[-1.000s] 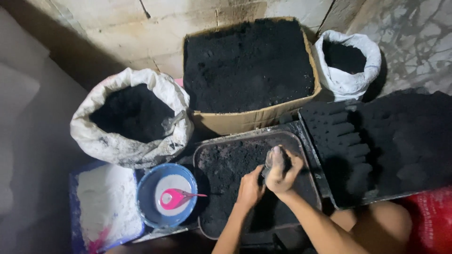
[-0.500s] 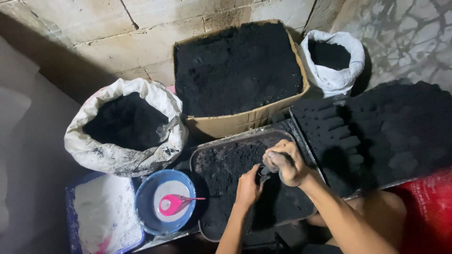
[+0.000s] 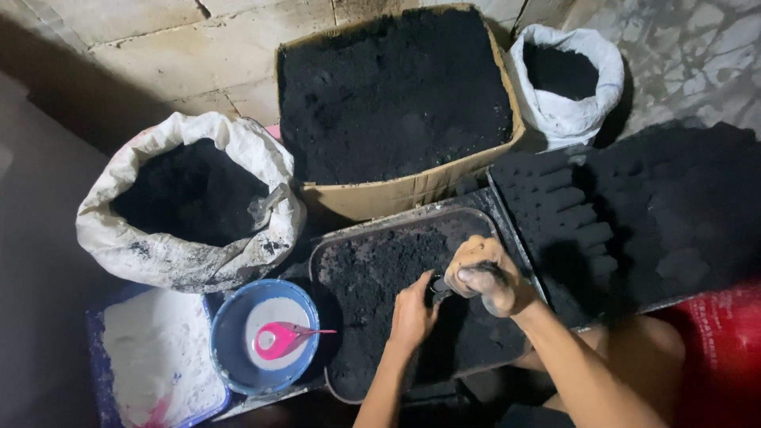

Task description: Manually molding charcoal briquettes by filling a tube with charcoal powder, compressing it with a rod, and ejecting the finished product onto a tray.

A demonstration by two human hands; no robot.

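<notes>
Black, sooty small tool (image 3: 437, 287) — a short dark tube-like piece, kind unclear — sits between both hands over the tray's right half. Right hand (image 3: 483, 277) has its grip clenched around the tool's right end, fingers blackened. Left hand (image 3: 414, 311) touches the tool's left end; whether its grip is clenched on it or just resting against it, cannot tell.

Below the hands: a dark metal tray (image 3: 333, 252) with rounded corners, filled with loose black powder (image 3: 372, 285), thicker on the left side.

Right of the tray, a dark slab holds rows of black pressed blocks (image 3: 563, 214) lying side by side, with more dark moulded shapes further right. A red patch (image 3: 725, 317) shows at the near right edge.

Far from the tray stands a cardboard box (image 3: 412, 190) packed to the brim with black powder. Far right of the box, a small white sack (image 3: 567, 119) holds more of the same.

Left of the box, a large white woven sack (image 3: 182, 254) — rim rolled down, black powder inside, a pale scoop handle poking out at its right rim.

Near left: a blue round bowl (image 3: 230, 341) with white contents and a pink spoon (image 3: 281, 339) lying in it. Left of that, a blue-rimmed container of white powder (image 3: 154, 368).

Floor and wall behind are pale concrete (image 3: 158, 47).
</notes>
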